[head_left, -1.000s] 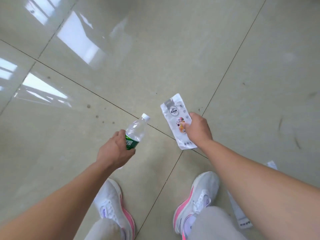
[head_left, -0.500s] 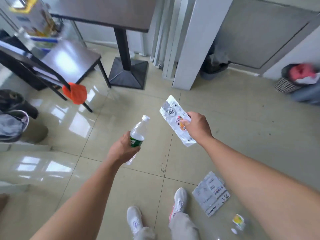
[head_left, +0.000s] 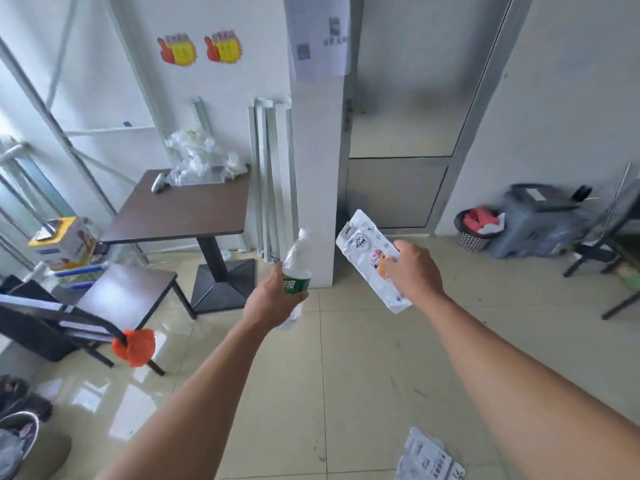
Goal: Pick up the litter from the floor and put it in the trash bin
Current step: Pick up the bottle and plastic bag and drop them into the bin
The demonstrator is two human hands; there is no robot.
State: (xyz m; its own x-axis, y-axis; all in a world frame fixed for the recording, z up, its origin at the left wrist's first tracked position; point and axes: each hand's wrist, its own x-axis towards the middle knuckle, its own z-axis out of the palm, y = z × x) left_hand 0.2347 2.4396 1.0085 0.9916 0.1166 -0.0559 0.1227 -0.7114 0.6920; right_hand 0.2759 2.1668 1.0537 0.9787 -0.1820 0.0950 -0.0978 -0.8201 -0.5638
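Observation:
My left hand (head_left: 272, 301) grips a clear plastic bottle (head_left: 296, 263) with a green label and white cap, held upright at mid-frame. My right hand (head_left: 414, 271) holds a white plastic packet (head_left: 367, 252) by its lower half, tilted up to the left. A mesh trash bin (head_left: 472, 235) with red and white waste in it stands against the far right wall, well beyond both hands. Another white printed wrapper (head_left: 427, 460) lies on the tiled floor at the bottom, under my right forearm.
A dark pedestal table (head_left: 183, 209) with plastic bags on it and a chair (head_left: 128, 296) stand on the left. A white pillar (head_left: 313, 174) rises ahead beside a grey door (head_left: 401, 140). A grey crate (head_left: 540, 220) and another chair (head_left: 613, 251) sit far right.
The view has lifted from the floor and my feet to the room ahead. Both hands kept hold of the bottle and packet and rose with it; the bin now shows at far right.

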